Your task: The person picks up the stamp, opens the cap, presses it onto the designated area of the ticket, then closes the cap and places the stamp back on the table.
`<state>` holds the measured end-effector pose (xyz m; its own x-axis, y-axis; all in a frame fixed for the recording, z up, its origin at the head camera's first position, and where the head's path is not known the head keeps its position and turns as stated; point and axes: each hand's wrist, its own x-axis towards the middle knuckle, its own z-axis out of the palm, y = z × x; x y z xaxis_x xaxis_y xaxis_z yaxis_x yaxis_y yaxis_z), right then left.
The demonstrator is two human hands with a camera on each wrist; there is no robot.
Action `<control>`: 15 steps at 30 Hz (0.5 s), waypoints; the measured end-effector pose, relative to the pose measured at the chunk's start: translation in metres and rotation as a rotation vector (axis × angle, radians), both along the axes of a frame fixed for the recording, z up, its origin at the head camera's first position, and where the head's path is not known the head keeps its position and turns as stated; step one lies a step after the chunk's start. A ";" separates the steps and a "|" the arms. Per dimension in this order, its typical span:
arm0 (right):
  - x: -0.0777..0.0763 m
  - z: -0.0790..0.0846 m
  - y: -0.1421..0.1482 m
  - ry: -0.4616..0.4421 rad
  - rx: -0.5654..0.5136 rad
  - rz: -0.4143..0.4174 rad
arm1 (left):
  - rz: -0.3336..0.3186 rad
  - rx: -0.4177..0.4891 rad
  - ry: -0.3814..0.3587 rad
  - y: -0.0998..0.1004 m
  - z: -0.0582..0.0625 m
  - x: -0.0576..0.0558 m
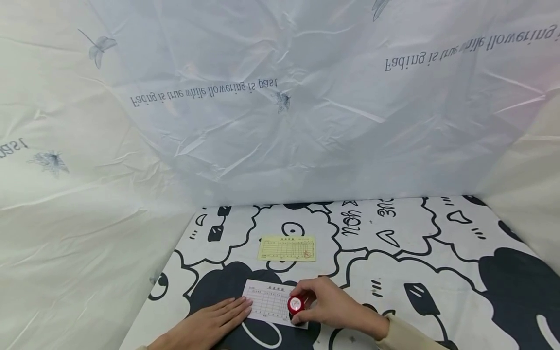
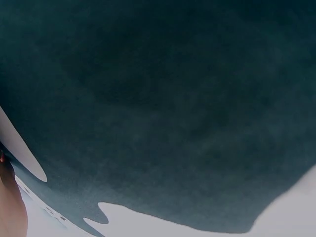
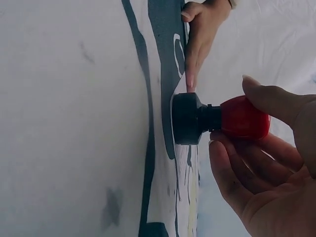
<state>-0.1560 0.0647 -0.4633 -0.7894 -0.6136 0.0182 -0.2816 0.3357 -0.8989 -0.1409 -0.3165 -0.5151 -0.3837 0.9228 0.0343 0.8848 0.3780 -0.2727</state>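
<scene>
Pinching red stamp point(image 1: 295, 305) in my right hand point(image 1: 325, 302), base point(image 3: 185, 119) resting on white slip point(image 1: 266, 297) near right edge; left hand point(image 1: 210, 322) lying flat at left edge. Yellow slip point(image 1: 286, 248), past far edge, already bearing red mark point(image 1: 307, 253); white slip seemingly getting marked, lifting remaining.

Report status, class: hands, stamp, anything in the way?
Right hand gripping red-handled stamp, base against white slip. Left hand touching slip's left edge. Nothing visibly in the way; yellow slip lies apart.
</scene>
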 end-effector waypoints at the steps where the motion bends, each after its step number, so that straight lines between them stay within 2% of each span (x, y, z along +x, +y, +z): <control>1: 0.000 0.001 0.000 0.003 0.000 -0.001 | 0.000 0.002 0.004 0.000 0.000 0.000; 9: 0.003 0.004 -0.002 0.039 0.024 -0.007 | -0.007 -0.047 0.061 0.002 -0.001 0.000; 12: 0.004 0.004 -0.002 0.052 0.068 0.000 | -0.017 -0.042 0.084 0.003 -0.001 0.001; 15: 0.005 0.006 -0.004 0.098 0.128 0.007 | -0.016 -0.022 0.067 0.002 0.001 0.000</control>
<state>-0.1513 0.0611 -0.4578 -0.7834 -0.6213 0.0161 -0.3685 0.4434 -0.8171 -0.1406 -0.3143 -0.5143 -0.3664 0.9296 0.0393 0.8700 0.3572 -0.3398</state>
